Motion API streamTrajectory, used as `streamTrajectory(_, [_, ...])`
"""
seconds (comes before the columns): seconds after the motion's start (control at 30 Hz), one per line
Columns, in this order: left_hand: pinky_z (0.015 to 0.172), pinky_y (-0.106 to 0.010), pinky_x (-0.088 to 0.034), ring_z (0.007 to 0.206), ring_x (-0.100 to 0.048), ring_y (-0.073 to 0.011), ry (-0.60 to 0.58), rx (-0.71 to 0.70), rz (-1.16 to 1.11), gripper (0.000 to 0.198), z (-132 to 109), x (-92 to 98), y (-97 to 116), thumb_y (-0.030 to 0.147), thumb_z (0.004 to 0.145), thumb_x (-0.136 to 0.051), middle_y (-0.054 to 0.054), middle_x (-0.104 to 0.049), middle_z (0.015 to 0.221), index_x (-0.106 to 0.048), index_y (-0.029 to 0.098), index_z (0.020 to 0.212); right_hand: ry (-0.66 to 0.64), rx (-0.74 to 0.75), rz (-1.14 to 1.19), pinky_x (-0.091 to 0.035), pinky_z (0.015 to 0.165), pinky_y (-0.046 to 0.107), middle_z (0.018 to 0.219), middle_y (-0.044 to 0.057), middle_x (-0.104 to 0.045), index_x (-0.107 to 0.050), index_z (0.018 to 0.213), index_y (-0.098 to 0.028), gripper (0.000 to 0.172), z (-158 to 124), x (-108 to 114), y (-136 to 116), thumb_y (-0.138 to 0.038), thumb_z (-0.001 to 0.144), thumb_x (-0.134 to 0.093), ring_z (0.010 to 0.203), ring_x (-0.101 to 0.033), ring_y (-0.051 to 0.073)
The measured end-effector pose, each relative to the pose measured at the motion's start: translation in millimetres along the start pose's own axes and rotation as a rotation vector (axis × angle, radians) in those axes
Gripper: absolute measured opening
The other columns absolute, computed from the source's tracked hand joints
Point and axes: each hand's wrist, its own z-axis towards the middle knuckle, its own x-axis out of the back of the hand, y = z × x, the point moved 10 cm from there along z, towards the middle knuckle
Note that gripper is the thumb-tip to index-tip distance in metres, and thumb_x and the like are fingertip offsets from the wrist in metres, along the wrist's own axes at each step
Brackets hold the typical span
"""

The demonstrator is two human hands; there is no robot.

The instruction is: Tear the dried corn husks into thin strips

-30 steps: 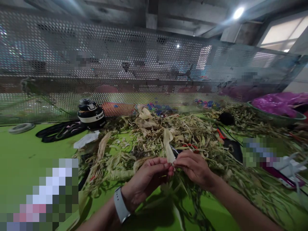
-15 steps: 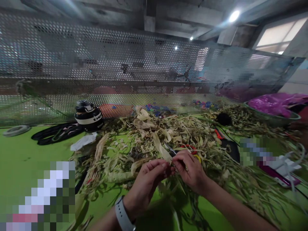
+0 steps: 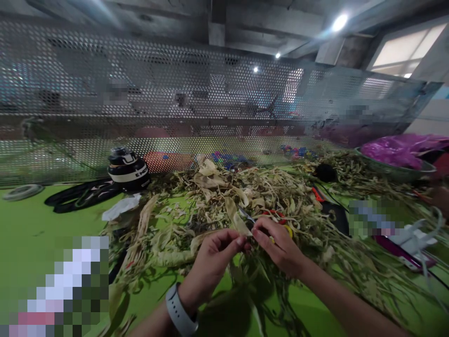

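Note:
A pale dried husk strip [image 3: 234, 216], like corn husk, is pinched between both my hands over the green table. My left hand [image 3: 219, 250], with a white watch band on its wrist, closes thumb against fingers at the strip's lower end. Close beside it, fingertips almost meeting, my right hand [image 3: 278, 245] pinches the same end from the right. Just behind the right fingers lie scissors [image 3: 247, 216] with a grey blade and red and yellow handles, partly hidden by that hand. Loose husks [image 3: 259, 189] are heaped beyond both hands.
A perforated metal screen [image 3: 168, 93] crosses the back. On the left stand a black jug [image 3: 128, 172] and a white crumpled paper [image 3: 121, 207]. To the right are a bowl with a purple plastic bag [image 3: 391, 150], a black pouch [image 3: 335, 217] and a white cable [image 3: 425, 262].
The husk strip leans slightly more to the right and its top sits a little lower. My right fingers have shifted slightly at its lower end; both hands stay close together.

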Motion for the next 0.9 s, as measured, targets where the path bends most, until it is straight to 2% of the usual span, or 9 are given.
streamTrajectory(0.07, [0.066,-0.020,-0.043,0.065,-0.056,-0.0101,-0.015,0.001,-0.016,0.016,0.3,-1.7,-1.1,0.028,0.071,-0.068,-0.001,-0.066,0.066,-0.064,0.012,0.071,-0.079,-0.002,-0.001,-0.035,0.054,0.021,0.064,-0.002,-0.049,-0.047,0.077,-0.018,0.021,0.0,-6.4,-0.6,-0.033,0.090,-0.040,0.058,-0.044,0.010])
streamTrajectory(0.17, [0.066,-0.021,-0.043,0.066,-0.057,-0.0105,-0.014,0.013,-0.071,0.017,0.8,-1.7,-5.0,0.027,0.070,-0.070,0.000,-0.064,0.066,-0.060,0.014,0.075,-0.127,0.003,0.027,-0.032,0.052,0.021,0.063,-0.003,-0.048,-0.045,0.075,-0.018,0.022,-0.9,-11.9,-0.7,-0.033,0.090,-0.040,0.055,-0.041,0.009])
streamTrajectory(0.33, [0.068,-0.022,-0.043,0.066,-0.058,-0.0109,-0.012,0.042,-0.101,0.022,-0.3,-1.3,-8.4,0.024,0.069,-0.071,0.001,-0.063,0.066,-0.056,0.015,0.082,-0.090,-0.032,0.106,-0.031,0.050,0.021,0.060,-0.004,-0.042,-0.045,0.073,-0.018,0.022,-1.9,-12.7,3.4,-0.034,0.089,-0.043,0.055,-0.037,0.009])
streamTrajectory(0.53, [0.071,-0.021,-0.043,0.070,-0.058,-0.0108,-0.023,0.090,-0.185,0.017,-2.0,-4.4,-11.6,0.023,0.074,-0.066,0.000,-0.063,0.069,-0.055,0.016,0.084,-0.129,-0.222,0.443,-0.030,0.041,0.018,0.057,-0.006,-0.040,-0.042,0.075,-0.019,0.026,-5.7,-25.4,16.5,-0.041,0.089,-0.040,0.045,-0.034,0.007])
streamTrajectory(0.77, [0.063,-0.020,-0.043,0.063,-0.054,-0.0087,-0.011,0.041,-0.072,0.018,-0.6,-2.2,-3.9,0.026,0.071,-0.069,0.002,-0.059,0.065,-0.055,0.015,0.076,-0.088,-0.200,0.412,-0.027,0.039,0.018,0.052,-0.007,-0.038,-0.042,0.070,-0.019,0.027,-4.5,-20.7,16.6,-0.040,0.088,-0.044,0.041,-0.032,0.006])
streamTrajectory(0.9, [0.064,-0.020,-0.045,0.064,-0.057,-0.0094,0.020,0.055,-0.112,0.018,-0.1,1.6,-7.1,0.023,0.069,-0.071,0.001,-0.061,0.066,-0.055,0.014,0.072,-0.075,-0.219,0.428,-0.030,0.041,0.019,0.053,-0.007,-0.039,-0.042,0.070,-0.019,0.028,-5.6,-21.3,19.1,-0.040,0.088,-0.042,0.042,-0.034,0.006])
